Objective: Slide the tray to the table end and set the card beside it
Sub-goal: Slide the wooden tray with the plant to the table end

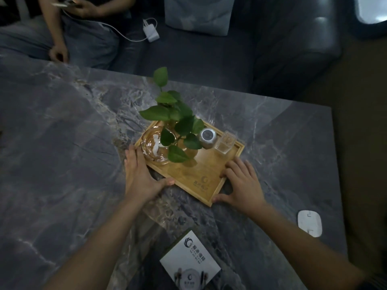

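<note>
A wooden tray [206, 170] lies at an angle in the middle of the grey marble table [62, 143]. It carries a glass ashtray [156, 146], a leafy green plant [178, 122] in a glass vase, a small silver canister [207, 137] and a clear box [225, 143]. My left hand [140, 174] grips the tray's near left corner, fingers along its left edge and thumb on the front rim. My right hand [243, 183] holds the near right corner. A white card [189, 261] with a logo lies flat on the table near me, between my forearms.
A white oval device [309, 222] rests near the table's right edge. Beyond the far edge stands a dark sofa [209, 55] with a cushion, a white charger [151, 30] and a seated person holding a phone. The table's right end lies past the tray.
</note>
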Available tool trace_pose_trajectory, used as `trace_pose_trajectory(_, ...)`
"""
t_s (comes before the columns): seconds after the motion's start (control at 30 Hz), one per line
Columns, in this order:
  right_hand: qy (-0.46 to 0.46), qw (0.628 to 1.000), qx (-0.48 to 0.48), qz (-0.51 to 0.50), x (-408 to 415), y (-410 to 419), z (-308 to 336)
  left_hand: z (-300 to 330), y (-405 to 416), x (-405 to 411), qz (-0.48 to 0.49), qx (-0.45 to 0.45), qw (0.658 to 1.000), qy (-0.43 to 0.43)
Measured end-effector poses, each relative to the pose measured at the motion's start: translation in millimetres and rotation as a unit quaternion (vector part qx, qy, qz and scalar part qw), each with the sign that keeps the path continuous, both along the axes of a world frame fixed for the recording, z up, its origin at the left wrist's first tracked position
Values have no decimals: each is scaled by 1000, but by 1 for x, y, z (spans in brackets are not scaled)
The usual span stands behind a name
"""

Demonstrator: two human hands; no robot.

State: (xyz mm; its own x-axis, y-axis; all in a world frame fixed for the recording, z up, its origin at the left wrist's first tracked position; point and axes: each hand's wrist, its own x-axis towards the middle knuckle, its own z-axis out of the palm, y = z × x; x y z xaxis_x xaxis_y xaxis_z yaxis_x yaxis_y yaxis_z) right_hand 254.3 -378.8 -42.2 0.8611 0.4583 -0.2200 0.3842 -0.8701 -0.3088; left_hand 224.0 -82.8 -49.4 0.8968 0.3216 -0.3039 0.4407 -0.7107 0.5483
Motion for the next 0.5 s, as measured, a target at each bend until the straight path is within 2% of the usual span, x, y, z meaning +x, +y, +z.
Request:
trace_pose_trajectory(0.17, 4, 1000, 15, -13, -5, -5, -5, -2, 0, 21, -52, -5, 999, 6)
trace_pose_trajectory(0.5, -87, 994, 44, -53, -16, -16, -22, 2, -18, 80, -174, 36, 984, 26)
